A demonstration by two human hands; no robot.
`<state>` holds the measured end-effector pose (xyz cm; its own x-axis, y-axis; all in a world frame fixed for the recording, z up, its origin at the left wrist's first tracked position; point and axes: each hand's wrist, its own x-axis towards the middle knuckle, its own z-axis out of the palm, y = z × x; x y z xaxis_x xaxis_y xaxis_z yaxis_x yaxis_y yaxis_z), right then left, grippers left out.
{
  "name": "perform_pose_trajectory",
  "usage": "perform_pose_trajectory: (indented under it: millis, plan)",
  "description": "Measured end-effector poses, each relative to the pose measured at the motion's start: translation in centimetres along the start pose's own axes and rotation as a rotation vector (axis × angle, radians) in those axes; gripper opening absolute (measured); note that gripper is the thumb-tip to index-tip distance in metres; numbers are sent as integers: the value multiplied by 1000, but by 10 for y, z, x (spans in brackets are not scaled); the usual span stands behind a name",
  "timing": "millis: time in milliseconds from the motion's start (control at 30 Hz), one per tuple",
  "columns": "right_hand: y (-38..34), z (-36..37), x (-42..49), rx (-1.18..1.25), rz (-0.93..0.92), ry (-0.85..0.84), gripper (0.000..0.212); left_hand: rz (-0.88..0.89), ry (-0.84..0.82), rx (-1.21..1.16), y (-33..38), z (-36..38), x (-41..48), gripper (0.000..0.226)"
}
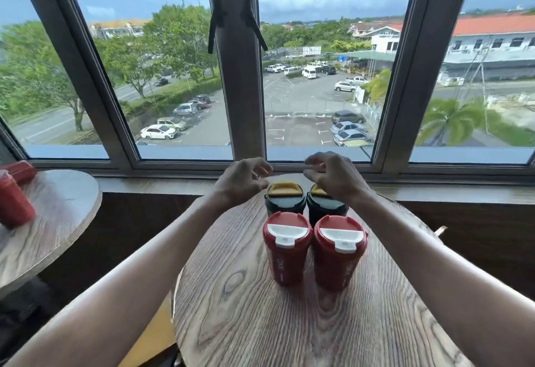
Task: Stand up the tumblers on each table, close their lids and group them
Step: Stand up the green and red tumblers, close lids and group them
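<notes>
Tumblers grouped, hands close above

Tumblers stand bunched at frame centre on the round table [289, 323]: two red tumblers [286, 246] in front, two dark tumblers [285, 200] behind. Left hand [243, 180] and right hand [333, 177] hover over the dark pair, fingers loosely curled, holding nothing. A careless knock could topple one.
</notes>
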<state>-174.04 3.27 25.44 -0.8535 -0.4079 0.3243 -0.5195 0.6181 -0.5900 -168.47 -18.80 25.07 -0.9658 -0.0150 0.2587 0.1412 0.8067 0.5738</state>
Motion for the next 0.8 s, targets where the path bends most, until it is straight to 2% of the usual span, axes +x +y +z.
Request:
perform_pose_trajectory:
  millis: [200, 467, 700, 800]
  plan:
    - [-90, 38, 28, 17, -155, -92, 33, -130, 199, 87, -33, -64, -52, 19]
    - [-255, 159, 18, 141, -309, -270, 28, -347, 412, 150, -110, -183, -178, 11]
    - [-384, 266, -6, 258, -410, -415, 25, -563, 507, 216, -183, -269, -283, 17]
    - [-431, 308, -8, 245, -466, -405, 25, -615, 536, 235, -218, -300, -314, 15]
